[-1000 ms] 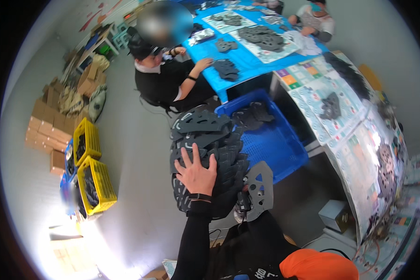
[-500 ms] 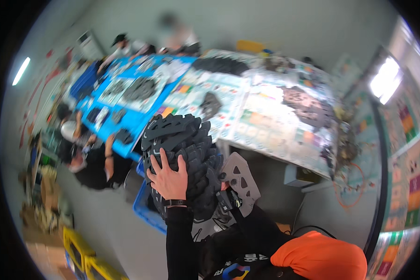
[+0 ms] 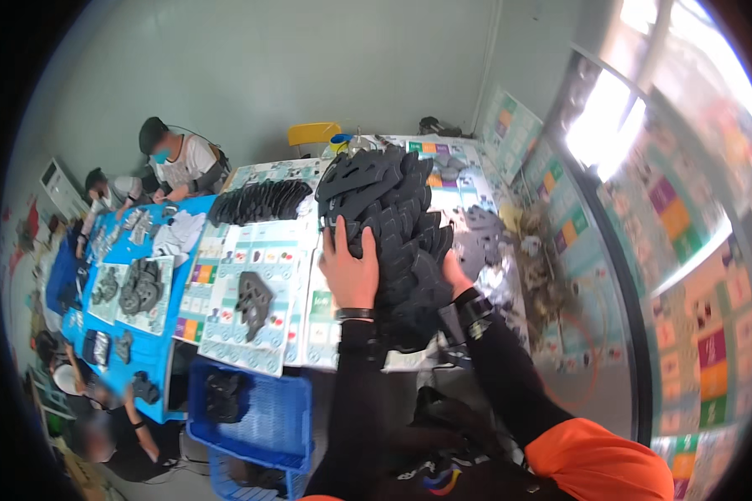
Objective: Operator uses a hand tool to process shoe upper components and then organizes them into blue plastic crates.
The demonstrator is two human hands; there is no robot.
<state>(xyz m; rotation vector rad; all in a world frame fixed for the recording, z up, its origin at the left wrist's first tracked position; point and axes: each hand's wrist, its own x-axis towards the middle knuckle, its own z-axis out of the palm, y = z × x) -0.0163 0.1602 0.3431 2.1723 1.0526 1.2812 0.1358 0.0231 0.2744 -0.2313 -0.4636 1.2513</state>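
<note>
In the head view, a tall bundle of black, perforated, overlapping pieces (image 3: 393, 225) stands upright in the middle, directly in front of the person, between the two hands; it overlaps the near part of a patterned tabletop (image 3: 302, 271), and whether it rests there cannot be told. The left hand (image 3: 351, 271) lies against the bundle's left face, its fingers spread and its thumb held apart. The right hand (image 3: 456, 275) touches the bundle's right side, mostly hidden behind it, so how its fingers are set cannot be told. Both wrists carry dark bands, and an orange sleeve (image 3: 597, 459) covers the upper right arm. Left of the bundle, a single dark cut-out piece (image 3: 254, 302) lies on the tabletop, and farther back is a row of black pieces (image 3: 261, 202). Below the near edge is a blue basket (image 3: 297, 392) with dark pieces inside. On the blue-covered table (image 3: 156, 351) at left lie more grey pieces (image 3: 142, 285); co-workers sit around it.
</note>
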